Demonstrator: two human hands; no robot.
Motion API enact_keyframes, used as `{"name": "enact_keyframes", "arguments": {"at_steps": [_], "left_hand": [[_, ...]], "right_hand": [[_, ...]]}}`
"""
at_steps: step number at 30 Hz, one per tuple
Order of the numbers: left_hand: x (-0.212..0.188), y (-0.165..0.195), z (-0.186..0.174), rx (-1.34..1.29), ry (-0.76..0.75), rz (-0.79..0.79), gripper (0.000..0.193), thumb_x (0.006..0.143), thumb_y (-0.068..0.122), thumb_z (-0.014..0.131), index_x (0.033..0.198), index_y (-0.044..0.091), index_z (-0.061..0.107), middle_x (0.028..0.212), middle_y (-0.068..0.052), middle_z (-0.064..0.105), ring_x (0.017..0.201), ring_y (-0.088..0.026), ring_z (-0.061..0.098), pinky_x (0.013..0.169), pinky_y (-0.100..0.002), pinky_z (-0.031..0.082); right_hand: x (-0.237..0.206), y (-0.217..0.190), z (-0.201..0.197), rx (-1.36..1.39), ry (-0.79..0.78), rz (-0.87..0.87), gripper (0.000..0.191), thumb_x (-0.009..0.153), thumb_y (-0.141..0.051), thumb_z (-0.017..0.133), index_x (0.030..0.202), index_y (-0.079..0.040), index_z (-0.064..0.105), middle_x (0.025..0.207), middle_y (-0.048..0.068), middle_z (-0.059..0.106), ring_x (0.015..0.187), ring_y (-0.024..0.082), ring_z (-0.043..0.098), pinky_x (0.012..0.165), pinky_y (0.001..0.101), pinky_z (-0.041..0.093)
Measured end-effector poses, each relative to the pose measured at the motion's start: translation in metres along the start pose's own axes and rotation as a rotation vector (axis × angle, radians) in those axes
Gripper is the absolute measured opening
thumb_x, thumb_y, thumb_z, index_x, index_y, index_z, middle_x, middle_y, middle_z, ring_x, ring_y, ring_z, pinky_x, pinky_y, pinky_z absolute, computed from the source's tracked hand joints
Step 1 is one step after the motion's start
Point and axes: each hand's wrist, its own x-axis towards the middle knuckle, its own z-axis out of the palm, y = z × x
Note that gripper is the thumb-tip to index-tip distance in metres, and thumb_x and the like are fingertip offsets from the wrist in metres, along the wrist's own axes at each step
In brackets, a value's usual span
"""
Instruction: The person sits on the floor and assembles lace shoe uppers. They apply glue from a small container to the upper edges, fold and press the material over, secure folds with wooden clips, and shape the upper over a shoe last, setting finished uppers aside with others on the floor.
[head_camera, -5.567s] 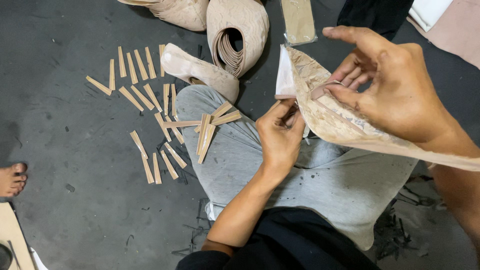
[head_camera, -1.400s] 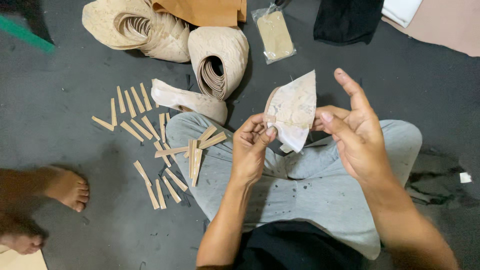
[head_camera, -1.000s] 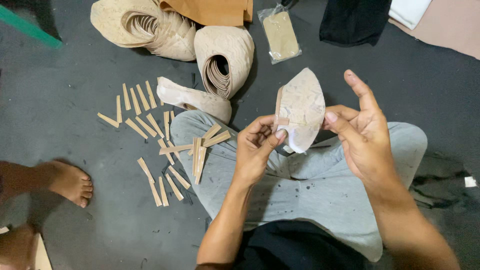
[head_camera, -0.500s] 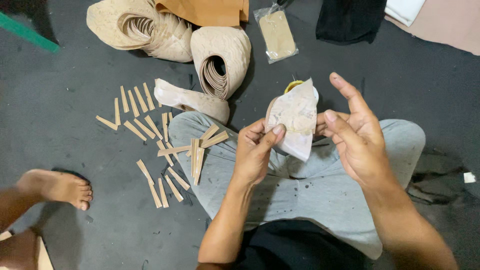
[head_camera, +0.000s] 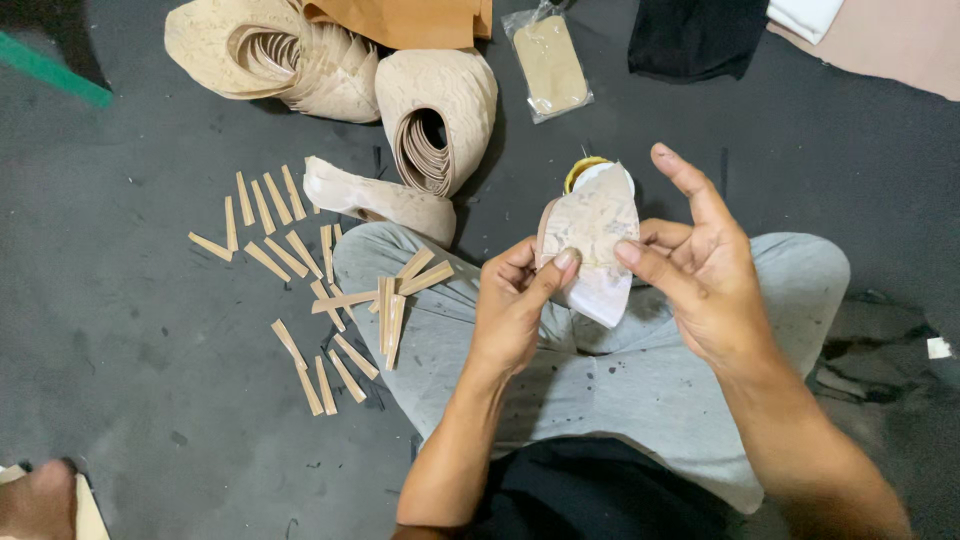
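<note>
Head view: both hands hold a beige, mottled, leaf-shaped piece (head_camera: 592, 240) upright over the lap. The left hand (head_camera: 515, 305) pinches its left edge, thumb pressed on the face; the right hand (head_camera: 705, 275) steadies its right edge with thumb and fingertips, the other fingers spread free. Just behind the piece peeks a yellow roll (head_camera: 580, 170). The hold is light and near the edges, so the thin, stiff sheet could probably slip or crease if the thumbs press unevenly. Left of the grip, flat tan strips (head_camera: 310, 280) lie scattered across the knee and dark floor (head_camera: 120, 300); beyond them sit curled stacks (head_camera: 435, 110) of similar papery pieces.
</note>
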Motion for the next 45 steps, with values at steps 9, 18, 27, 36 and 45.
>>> {"name": "enact_keyframes", "arguments": {"at_steps": [9, 18, 27, 36, 45], "left_hand": [[-0.006, -0.004, -0.01, 0.118, 0.013, 0.074, 0.03, 0.109, 0.023, 0.058, 0.111, -0.004, 0.071, 0.101, 0.0, 0.069, 0.09, -0.006, 0.059, 0.088, -0.023, 0.048], [-0.011, 0.013, -0.029, -0.221, -0.149, -0.46, 0.052, 0.108, 0.04, 0.043, 0.113, -0.006, 0.065, 0.089, -0.016, 0.073, 0.067, -0.017, 0.068, 0.061, -0.029, 0.058], [-0.012, 0.004, -0.002, 0.263, 0.174, 0.11, 0.027, 0.102, 0.008, 0.066, 0.125, -0.004, 0.06, 0.1, -0.005, 0.071, 0.083, -0.009, 0.065, 0.069, -0.024, 0.053], [-0.016, -0.001, 0.007, 0.604, 0.301, 0.33, 0.016, 0.1, 0.005, 0.07, 0.113, -0.004, 0.073, 0.083, -0.003, 0.071, 0.076, -0.004, 0.059, 0.065, -0.024, 0.052], [-0.02, 0.006, 0.017, 0.673, 0.259, 0.327, 0.022, 0.101, -0.002, 0.06, 0.12, -0.005, 0.07, 0.087, -0.007, 0.074, 0.077, -0.008, 0.068, 0.069, -0.026, 0.057]], "right_hand": [[0.01, 0.006, -0.004, 0.061, 0.02, -0.068, 0.091, 0.095, 0.012, 0.068, 0.171, -0.001, 0.018, 0.106, 0.017, 0.071, 0.102, 0.016, 0.07, 0.097, 0.0295, 0.058], [0.001, 0.001, -0.027, -0.412, -0.193, -0.538, 0.1, 0.09, 0.009, 0.072, 0.167, -0.007, 0.011, 0.11, 0.013, 0.073, 0.112, 0.021, 0.07, 0.102, 0.0343, 0.058], [-0.004, -0.008, -0.045, -0.528, -0.043, -0.372, 0.059, 0.107, -0.004, 0.059, 0.162, 0.002, 0.038, 0.127, 0.025, 0.068, 0.123, 0.028, 0.068, 0.11, 0.04, 0.056], [0.015, -0.031, -0.013, -0.709, -0.227, -0.148, 0.089, 0.088, -0.012, 0.072, 0.162, -0.002, 0.024, 0.13, 0.022, 0.068, 0.112, 0.027, 0.069, 0.091, 0.0385, 0.057], [0.043, -0.033, 0.033, -1.141, -0.314, 0.061, 0.092, 0.082, 0.007, 0.067, 0.161, -0.02, 0.029, 0.101, 0.019, 0.077, 0.078, 0.027, 0.077, 0.075, 0.0387, 0.058]]}}
